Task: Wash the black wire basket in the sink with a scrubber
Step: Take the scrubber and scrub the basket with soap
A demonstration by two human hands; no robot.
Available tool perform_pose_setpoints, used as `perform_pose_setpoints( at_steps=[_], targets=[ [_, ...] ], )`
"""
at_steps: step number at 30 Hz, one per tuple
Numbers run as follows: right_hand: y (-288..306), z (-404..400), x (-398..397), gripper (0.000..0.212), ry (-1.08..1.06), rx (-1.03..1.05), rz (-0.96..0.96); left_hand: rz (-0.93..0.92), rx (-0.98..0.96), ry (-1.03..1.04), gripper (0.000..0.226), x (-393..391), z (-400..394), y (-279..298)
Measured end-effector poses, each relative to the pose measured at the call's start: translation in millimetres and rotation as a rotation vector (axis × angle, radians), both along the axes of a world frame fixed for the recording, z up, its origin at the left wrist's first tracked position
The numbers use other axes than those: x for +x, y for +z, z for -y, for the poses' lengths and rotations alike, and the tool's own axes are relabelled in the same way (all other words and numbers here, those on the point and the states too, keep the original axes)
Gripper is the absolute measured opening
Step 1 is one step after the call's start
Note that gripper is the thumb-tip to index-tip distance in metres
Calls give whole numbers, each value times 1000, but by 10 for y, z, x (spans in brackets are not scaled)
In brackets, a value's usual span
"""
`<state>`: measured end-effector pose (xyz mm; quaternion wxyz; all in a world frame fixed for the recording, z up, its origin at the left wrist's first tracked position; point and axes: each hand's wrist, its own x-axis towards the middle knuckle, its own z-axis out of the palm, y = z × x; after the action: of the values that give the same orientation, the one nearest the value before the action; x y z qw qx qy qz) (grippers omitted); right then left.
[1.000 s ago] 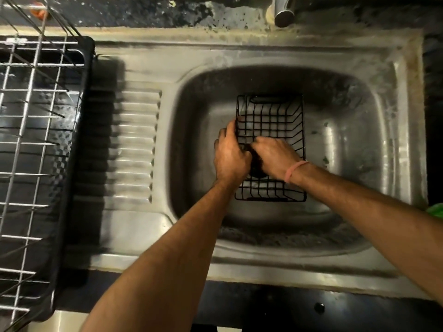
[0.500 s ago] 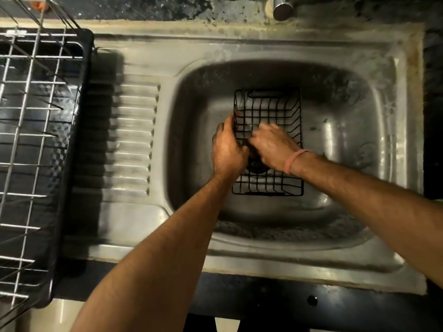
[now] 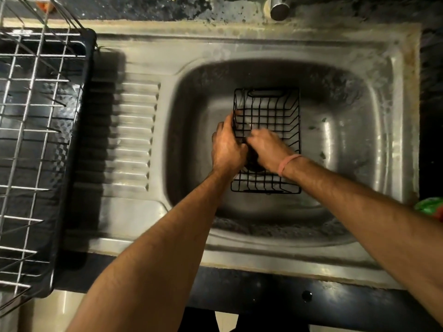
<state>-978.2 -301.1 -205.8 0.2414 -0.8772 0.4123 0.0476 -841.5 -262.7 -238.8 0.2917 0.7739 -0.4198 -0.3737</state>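
Here the black wire basket (image 3: 271, 121) lies flat on the bottom of the steel sink (image 3: 359, 97), near the middle of the bowl, with its long sides running away from the viewer and its open top facing up. A flat oblong handle slot sits in its far end wall.

The left hand (image 3: 227, 147) grips the basket's left rim, fingers curled over the wire and reaching down the outer side. The right hand (image 3: 266, 149) is inside the basket just beside the left one, almost touching it, with its fingers bent downward onto the wire floor. This hand is blurred, and a dark mass under its palm may be the scrubber (image 3: 251, 161), though I cannot tell for sure what the fingers close on. A pink band (image 3: 288, 162) circles the right wrist.

Both forearms cross the near edge of the sink from below. The ribbed draining board (image 3: 134, 135) forms the left part of the sink unit. Further left a wire dish rack (image 3: 31, 140) stands in a black tray (image 3: 72, 178). At the top edge the end of a metal tap (image 3: 279, 7) hangs above the bowl's far rim. A green and red object (image 3: 431, 208) shows at the right edge, partly cut off. The dark bench (image 3: 263, 300) front runs below the sink.
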Motion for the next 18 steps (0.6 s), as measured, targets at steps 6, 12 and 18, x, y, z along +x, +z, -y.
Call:
perform_pose_setpoints(
  at_steps=[6, 12, 18],
  targets=[
    [72, -68, -91, 28, 173, 298, -127, -41, -11, -29, 77, 31, -20, 55],
    [-12, -94, 89, 37, -91, 66, 21, -103, 43, -12, 61, 161, 10, 158],
    [-38, -295, 45, 23, -90, 13, 3, -88, -1, -89, 45, 187, 49, 175]
  ],
)
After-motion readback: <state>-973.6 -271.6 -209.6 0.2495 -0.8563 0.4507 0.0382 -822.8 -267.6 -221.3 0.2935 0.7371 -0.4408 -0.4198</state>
